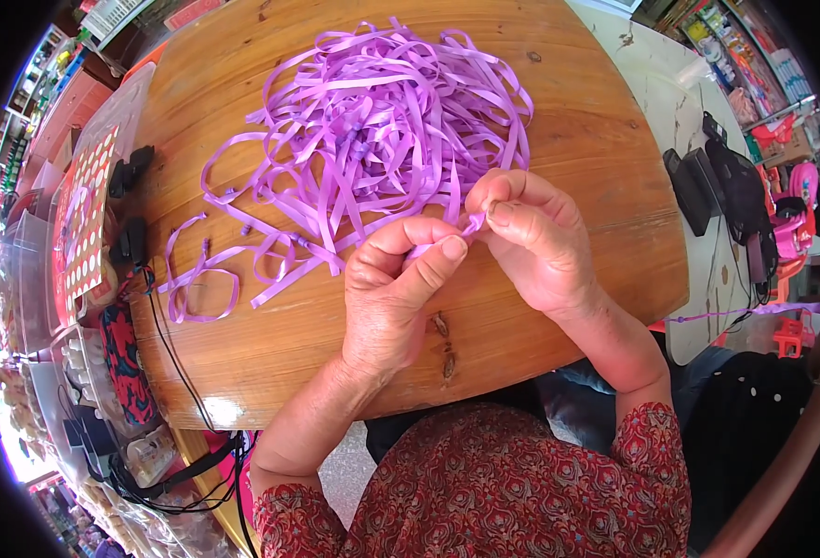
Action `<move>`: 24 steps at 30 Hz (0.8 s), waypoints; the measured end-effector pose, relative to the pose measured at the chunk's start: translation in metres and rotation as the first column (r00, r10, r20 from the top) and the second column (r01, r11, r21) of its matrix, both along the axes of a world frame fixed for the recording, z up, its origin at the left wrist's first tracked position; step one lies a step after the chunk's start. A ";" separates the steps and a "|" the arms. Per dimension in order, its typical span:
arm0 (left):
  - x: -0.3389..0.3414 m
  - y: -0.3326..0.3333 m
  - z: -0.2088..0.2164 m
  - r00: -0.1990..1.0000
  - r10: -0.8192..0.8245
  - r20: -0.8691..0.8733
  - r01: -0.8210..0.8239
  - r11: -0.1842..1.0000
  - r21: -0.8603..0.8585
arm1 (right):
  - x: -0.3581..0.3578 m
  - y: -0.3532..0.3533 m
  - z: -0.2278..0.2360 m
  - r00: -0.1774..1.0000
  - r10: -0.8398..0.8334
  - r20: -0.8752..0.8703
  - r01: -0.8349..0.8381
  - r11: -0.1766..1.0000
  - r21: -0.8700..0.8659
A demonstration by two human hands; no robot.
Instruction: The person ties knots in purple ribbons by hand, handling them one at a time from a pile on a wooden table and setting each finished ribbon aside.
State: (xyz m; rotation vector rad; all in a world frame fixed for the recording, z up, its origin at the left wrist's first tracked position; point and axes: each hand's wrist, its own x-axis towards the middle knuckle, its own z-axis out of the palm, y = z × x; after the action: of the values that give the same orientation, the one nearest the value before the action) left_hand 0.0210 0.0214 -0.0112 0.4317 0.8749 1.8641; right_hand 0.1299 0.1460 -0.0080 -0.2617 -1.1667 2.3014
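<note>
A strip of purple ribbon (473,224) is pinched between my two hands over the near half of the wooden table, and it looks folded or twisted there. My left hand (386,293) grips it between thumb and forefinger. Close beside, my right hand (538,240) is closed with thumb and forefinger on the same ribbon. Just beyond lies a large tangled heap of purple ribbon (391,93), with small darker knots among the strands. Loose ribbon loops (233,279) trail from it to the left.
The wooden table (605,139) has a rounded edge. Black devices (703,191) and a dark bag sit on a pale marbled surface at right. Black cables (173,344) hang at the left edge near a dotted sheet (92,219). Another person's arm (791,465) is at far right, near another ribbon.
</note>
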 end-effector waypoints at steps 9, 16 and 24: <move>0.000 0.000 -0.001 1.000 0.023 -0.003 -0.023 0.999 0.025 | 0.002 0.004 0.012 0.995 -0.098 0.006 0.093 0.957 0.274; -0.002 -0.001 -0.003 1.000 0.003 -0.012 -0.003 1.000 0.030 | 0.007 0.018 0.020 0.978 -0.197 -0.069 0.161 0.499 0.852; -0.003 0.001 0.001 0.981 0.025 -0.192 -0.035 0.998 -0.048 | 0.002 0.012 0.023 0.967 -0.242 -0.080 0.142 0.252 0.957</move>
State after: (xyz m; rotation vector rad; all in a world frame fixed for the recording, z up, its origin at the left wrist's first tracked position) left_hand 0.0181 0.0226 -0.0102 0.5756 1.0605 1.8452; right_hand 0.1319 0.1580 0.0149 -0.0070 -2.2030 0.9765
